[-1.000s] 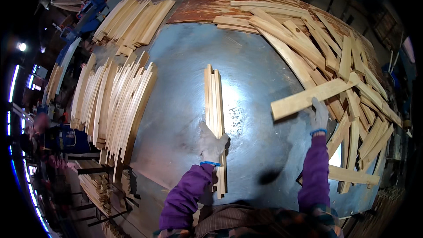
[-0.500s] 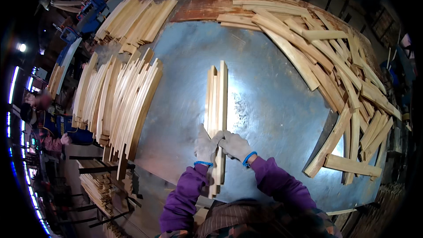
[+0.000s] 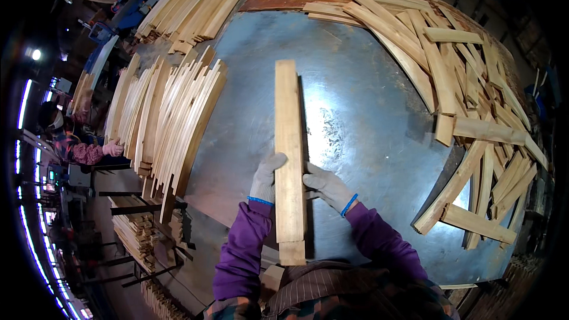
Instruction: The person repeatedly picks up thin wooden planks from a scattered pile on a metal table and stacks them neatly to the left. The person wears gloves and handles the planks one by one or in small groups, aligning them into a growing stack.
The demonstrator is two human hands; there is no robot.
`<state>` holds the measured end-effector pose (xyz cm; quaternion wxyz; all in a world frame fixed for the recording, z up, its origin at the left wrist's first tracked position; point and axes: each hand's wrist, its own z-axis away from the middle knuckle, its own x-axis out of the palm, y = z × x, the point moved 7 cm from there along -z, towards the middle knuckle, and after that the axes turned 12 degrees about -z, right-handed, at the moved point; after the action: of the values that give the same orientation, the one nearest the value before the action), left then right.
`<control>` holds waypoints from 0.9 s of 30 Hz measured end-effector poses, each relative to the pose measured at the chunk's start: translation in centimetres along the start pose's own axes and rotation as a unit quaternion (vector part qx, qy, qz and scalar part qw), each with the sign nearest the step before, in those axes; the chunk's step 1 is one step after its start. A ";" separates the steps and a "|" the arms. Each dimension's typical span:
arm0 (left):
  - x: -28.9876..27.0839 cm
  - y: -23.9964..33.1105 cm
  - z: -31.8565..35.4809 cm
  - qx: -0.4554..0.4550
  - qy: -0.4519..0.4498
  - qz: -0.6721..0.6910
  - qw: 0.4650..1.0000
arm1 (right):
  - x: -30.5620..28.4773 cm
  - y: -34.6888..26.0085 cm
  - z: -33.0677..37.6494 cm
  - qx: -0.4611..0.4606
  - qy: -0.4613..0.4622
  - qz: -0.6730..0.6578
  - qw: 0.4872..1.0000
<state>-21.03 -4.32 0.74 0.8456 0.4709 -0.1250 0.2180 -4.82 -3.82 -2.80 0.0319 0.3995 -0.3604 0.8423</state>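
Note:
A small bundle of pale wooden boards [image 3: 287, 124] lies lengthwise in front of me with a broad face up. A shorter end of another board shows beneath it at the near end. My left hand [image 3: 268, 176], in a grey-white knit glove, grips the bundle's left edge with the thumb over the top. My right hand [image 3: 329, 185], gloved alike, holds the right edge at about the same height. Its fingertips are partly hidden by the wood. Under the bundle is the blue-grey metal table [image 3: 243, 101].
A loose, crisscrossed pile of boards [image 3: 438, 77] covers the table's right side. Rows of boards [image 3: 172, 112] stand at the left, with another row [image 3: 195, 15] behind. Black metal rack arms [image 3: 142, 208] jut out at lower left. A co-worker's gloved hand [image 3: 112, 148] is at far left.
The bundle has turned from narrow edges up to a broad face up, and my hands have moved apart to its two sides. A board on the right pile lies differently.

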 end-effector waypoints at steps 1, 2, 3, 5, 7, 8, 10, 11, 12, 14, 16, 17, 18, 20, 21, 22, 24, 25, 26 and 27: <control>0.1 -0.2 0.3 0.003 -0.003 0.049 0.999 | 1.0 0.2 -0.2 -0.022 -0.013 0.007 1.000; 0.3 -0.6 0.5 0.008 -0.005 0.098 0.995 | 2.7 -0.2 -0.4 -0.043 -0.027 0.014 0.999; 0.2 -0.7 0.6 0.012 -0.007 0.147 0.989 | 3.7 -1.3 -0.1 -0.067 -0.018 0.069 0.995; -4.4 -1.5 0.4 0.022 0.108 -0.012 0.994 | 5.3 -3.2 0.1 -0.011 0.050 0.338 0.940; -5.9 -0.7 1.3 -0.012 0.235 -0.212 0.949 | 4.7 -2.9 -1.1 -0.013 0.079 0.494 0.866; -6.7 -1.4 1.5 -0.005 0.236 -0.215 0.948 | 4.2 -1.5 -2.3 0.027 0.068 0.510 0.857; -9.3 -3.0 -0.4 0.023 0.232 -0.226 0.946 | 2.1 1.0 -4.2 -0.048 0.073 0.522 0.848; -10.0 -3.5 -0.8 0.075 0.233 -0.215 0.946 | 2.4 1.0 -4.2 -0.022 0.064 0.510 0.858; -11.6 -4.7 -0.9 0.023 0.266 -0.271 0.925 | 2.8 0.6 -4.3 0.005 0.055 0.497 0.866; -9.0 -2.2 0.3 -0.081 0.308 -0.384 0.867 | 1.7 0.3 -4.5 0.055 0.055 0.454 0.888; -7.4 0.1 1.0 -0.056 0.281 -0.485 0.826 | 0.9 0.5 -5.4 0.096 0.049 0.401 0.910; -7.1 1.1 1.7 -0.046 0.273 -0.531 0.801 | 1.5 0.6 -5.5 0.087 0.042 0.342 0.935; -6.9 1.7 2.2 -0.035 0.255 -0.528 0.809 | 2.0 0.5 -5.7 0.085 0.047 0.346 0.933; -7.5 2.2 3.8 -0.023 0.227 -0.518 0.825 | 4.1 0.6 -5.6 0.091 0.051 0.353 0.930; -8.0 3.4 3.5 -0.021 0.208 -0.562 0.801 | 5.7 0.1 -5.9 0.080 0.038 0.334 0.938; -8.6 4.5 3.4 -0.052 0.197 -0.594 0.778 | 5.6 1.2 -7.0 0.091 0.035 0.333 0.938; -9.5 7.3 2.7 -0.071 0.167 -0.651 0.737 | 5.3 3.4 -10.1 0.071 0.024 0.285 0.956; -10.7 8.4 2.4 -0.112 0.171 -0.660 0.723 | 7.4 3.2 -10.8 0.101 0.039 0.296 0.949; -13.0 9.6 2.2 -0.098 0.189 -0.667 0.714 | 9.3 3.6 -11.9 0.098 0.060 0.314 0.943; -15.7 10.5 2.4 -0.085 0.205 -0.674 0.705 | 11.4 4.6 -13.0 0.103 0.055 0.320 0.940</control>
<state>-39.92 -5.41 3.24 0.8084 0.2998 0.3842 -0.3301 -22.60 -1.66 -2.99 -0.2612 0.2171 -0.3785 0.8610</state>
